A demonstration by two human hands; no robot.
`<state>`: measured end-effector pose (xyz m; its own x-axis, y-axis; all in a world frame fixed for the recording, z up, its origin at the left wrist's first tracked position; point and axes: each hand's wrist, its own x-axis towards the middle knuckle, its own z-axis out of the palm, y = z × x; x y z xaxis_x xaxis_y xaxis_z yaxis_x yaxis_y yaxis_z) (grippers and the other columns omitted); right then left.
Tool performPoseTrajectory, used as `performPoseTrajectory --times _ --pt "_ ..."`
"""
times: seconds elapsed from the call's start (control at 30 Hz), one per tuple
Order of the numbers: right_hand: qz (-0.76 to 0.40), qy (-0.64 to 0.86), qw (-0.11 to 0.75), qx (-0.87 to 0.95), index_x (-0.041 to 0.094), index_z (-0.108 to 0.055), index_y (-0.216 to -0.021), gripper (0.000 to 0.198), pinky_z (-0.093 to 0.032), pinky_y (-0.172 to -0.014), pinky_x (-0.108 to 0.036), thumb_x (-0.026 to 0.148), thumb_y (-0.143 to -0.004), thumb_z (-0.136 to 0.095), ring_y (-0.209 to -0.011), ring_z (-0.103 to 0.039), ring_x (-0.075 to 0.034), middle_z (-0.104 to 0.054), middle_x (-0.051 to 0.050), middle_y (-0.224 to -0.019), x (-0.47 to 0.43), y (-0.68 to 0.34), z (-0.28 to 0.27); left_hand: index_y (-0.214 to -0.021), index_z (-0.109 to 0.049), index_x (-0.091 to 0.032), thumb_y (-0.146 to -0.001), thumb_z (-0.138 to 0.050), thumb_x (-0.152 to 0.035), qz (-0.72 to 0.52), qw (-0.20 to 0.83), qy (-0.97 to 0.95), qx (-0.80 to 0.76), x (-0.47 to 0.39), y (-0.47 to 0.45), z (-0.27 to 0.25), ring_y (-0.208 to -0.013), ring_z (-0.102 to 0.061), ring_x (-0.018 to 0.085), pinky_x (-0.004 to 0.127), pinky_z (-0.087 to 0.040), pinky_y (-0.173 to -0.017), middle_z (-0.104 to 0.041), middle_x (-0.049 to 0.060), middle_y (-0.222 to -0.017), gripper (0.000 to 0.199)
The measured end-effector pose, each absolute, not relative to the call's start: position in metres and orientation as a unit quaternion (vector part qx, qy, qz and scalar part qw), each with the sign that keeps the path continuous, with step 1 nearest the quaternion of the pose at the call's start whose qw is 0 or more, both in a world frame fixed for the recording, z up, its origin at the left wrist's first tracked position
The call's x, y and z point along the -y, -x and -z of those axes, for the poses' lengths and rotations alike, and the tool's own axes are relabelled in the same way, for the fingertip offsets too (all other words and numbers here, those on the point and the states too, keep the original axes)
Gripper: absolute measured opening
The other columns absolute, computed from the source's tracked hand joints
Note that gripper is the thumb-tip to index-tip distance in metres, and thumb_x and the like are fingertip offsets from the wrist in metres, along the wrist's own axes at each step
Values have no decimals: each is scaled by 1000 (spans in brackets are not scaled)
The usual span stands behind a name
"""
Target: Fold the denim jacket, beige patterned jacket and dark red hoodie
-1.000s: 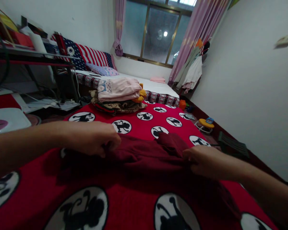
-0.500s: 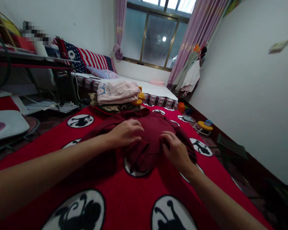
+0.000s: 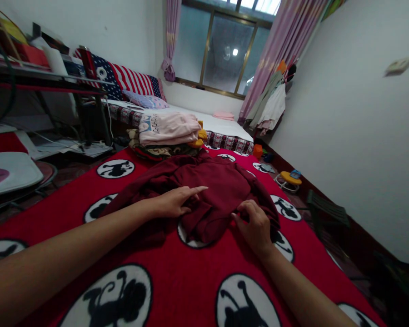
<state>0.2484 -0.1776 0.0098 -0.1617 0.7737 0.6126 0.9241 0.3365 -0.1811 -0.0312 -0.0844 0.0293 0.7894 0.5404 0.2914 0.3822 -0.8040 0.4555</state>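
A maroon long-sleeved top (image 3: 221,181) lies spread and wrinkled on a red blanket (image 3: 180,281) with white circles and black figures. My left hand (image 3: 177,200) is over the left half of the top, index finger stretched out across the cloth, and holds nothing. At the top's right edge, my right hand (image 3: 254,222) has thumb and fingertips drawn together on the cloth. Behind the top stands a stack of folded clothes with a pale pink garment (image 3: 168,129) uppermost.
At the back, a bed (image 3: 191,116) runs below the window. A cluttered desk (image 3: 47,81) and a white-seated chair (image 3: 12,175) are on the left. On the right are a yellow stool (image 3: 291,178) and a dark green folding stool (image 3: 327,209).
My right hand has moved down along the top's right edge and its fingers have closed together. My left hand has lowered slightly, its index finger now stretched out. The top lies flatter.
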Motion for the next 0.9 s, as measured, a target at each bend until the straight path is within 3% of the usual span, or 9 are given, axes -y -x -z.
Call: performPoseTrajectory --times 0.1,0.17,0.2,0.3,0.4,0.53,0.7,0.9 --pt "99 549 216 801 21 -57 -73 26 -42 -71 -28 35 -93 -50 -71 -58 -17 -61 -3 -73 185 -242 -10 -119 -65 -20 -69 -62 -13 -192 219 -920 -263 92 29 -33 -87 -66 19 26 -49 -79 -71 4 -96 51" --pt "85 548 198 808 20 -59 -76 25 -42 -70 -27 36 -93 -50 -74 -60 -17 -63 -4 -78 186 -240 -10 -91 -73 -16 -71 -65 -22 -248 272 -882 -295 94 30 -36 -78 -65 19 25 -49 -71 -71 3 -83 22" --pt "81 553 208 803 20 -61 -83 21 -43 -71 -27 36 -92 -51 -79 -61 -18 -64 -5 -85 185 -240 -10 -85 -72 -16 -73 -65 -29 -314 303 -841 -320 93 32 -36 -77 -65 19 25 -49 -69 -71 4 -82 19" --pt "75 563 251 784 18 -57 -115 31 -47 -85 -30 36 -89 -55 -104 -60 -21 -60 -10 -119 179 -241 -10 -96 -68 -17 -77 -64 -43 -578 353 -617 -401 82 44 -35 -85 -65 20 26 -50 -69 -71 5 -94 32" --pt "79 580 245 773 20 -46 -134 51 -45 -99 -35 37 -87 -57 -123 -51 -24 -48 -11 -140 171 -242 -10 -102 -62 -19 -77 -63 -42 -698 371 -386 -476 66 60 -27 -82 -65 19 24 -49 -59 -69 6 -101 34" --pt "108 634 192 741 19 -47 -133 51 -46 -98 -39 44 -89 -54 -122 -50 -26 -50 -11 -139 154 -242 -10 -103 -60 -20 -78 -60 -34 -683 418 -284 -528 54 73 -15 -68 -64 17 23 -45 -48 -68 5 -94 29" --pt "136 711 99 683 17 -54 -122 44 -49 -80 -36 48 -92 -48 -112 -53 -28 -59 -14 -123 132 -229 -20 -102 -61 -19 -77 -60 -37 -692 424 -291 -506 52 71 -9 -64 -63 15 22 -44 -47 -68 4 -91 30" --pt "98 744 74 656 8 -54 -119 74 -48 -81 -41 71 -79 -53 -109 -55 -35 -58 -23 -118 122 -194 -27 -96 -61 -18 -76 -62 -36 -700 431 -282 -494 53 68 -10 -63 -61 13 20 -43 -45 -68 5 -91 26"
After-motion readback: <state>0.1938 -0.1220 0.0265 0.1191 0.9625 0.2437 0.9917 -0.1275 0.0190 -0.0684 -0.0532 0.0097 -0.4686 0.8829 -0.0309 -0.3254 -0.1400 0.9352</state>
